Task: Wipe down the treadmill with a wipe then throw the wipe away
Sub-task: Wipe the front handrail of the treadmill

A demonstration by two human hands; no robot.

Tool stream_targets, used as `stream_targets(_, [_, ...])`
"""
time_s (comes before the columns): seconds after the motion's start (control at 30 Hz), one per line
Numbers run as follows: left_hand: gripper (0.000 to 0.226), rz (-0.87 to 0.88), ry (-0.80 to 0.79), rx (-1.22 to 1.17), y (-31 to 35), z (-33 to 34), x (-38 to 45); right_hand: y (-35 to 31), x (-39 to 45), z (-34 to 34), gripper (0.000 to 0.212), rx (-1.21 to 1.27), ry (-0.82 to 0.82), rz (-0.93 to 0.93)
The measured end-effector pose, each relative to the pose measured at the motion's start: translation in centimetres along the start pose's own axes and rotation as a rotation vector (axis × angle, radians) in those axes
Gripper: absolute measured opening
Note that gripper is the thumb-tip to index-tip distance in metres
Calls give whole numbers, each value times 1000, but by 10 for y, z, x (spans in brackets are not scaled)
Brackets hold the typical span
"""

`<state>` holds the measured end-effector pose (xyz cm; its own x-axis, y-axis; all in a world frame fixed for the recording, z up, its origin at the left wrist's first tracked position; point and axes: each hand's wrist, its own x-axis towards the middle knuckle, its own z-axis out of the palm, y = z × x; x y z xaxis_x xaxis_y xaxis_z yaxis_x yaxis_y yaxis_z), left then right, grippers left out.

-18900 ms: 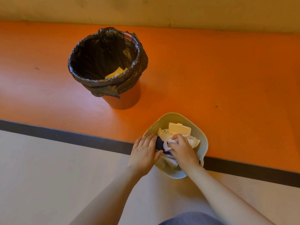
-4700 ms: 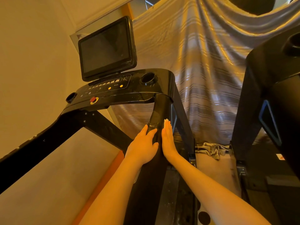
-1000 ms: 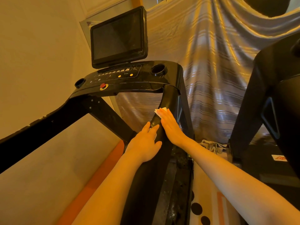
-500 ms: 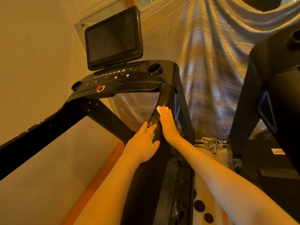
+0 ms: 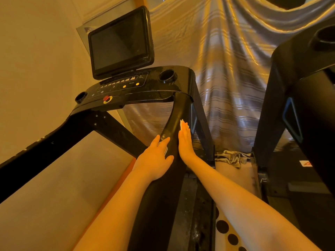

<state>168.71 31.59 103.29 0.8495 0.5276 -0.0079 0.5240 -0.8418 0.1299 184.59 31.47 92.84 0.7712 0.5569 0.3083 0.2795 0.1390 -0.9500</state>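
Wiping the treadmill's glossy black handrail [image 5: 174, 124]

Your flat right hand [image 5: 184, 142] presses the thin, limp white wipe [image 5: 182, 123]; left hand [image 5: 155, 158] rests open. Pinch an edge.

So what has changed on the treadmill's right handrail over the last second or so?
The right hand, flat with the white wipe under its fingers, has turned from lying across the black handrail to lying along its right edge. The wipe's tip shows past the fingertips as before. The left hand stays flat on the rail's left side. Console and screen are untouched.
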Motion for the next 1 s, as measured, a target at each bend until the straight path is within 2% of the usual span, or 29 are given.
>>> stream_targets(0.13, [66, -4, 2, 3, 2, 1, -1, 1, -1, -2, 53, 22, -1, 35])
stream_targets(0.4, [66, -6, -7, -3, 2, -1, -1, -5, -5, 0, 51, 53, 0, -71])
stream_targets(0.63, [66, -4, -8, -1, 1, -1, 0, 31, -12, 6, 57, 147, 40, 237])
stream_targets(0.77, [66, -6, -6, 1, 2, -1, -1, 47, -24, 8, 59, 199, 22, 291])
stream_targets(0.83, [66, -12, -8, -4, 2, -1, -1, 40, -27, 7, 58, 173, 21, 272])
stream_targets(1.0, [67, -17, -8, -5, 2, -2, -1, 22, -27, 6, 50, 102, 27, 77])
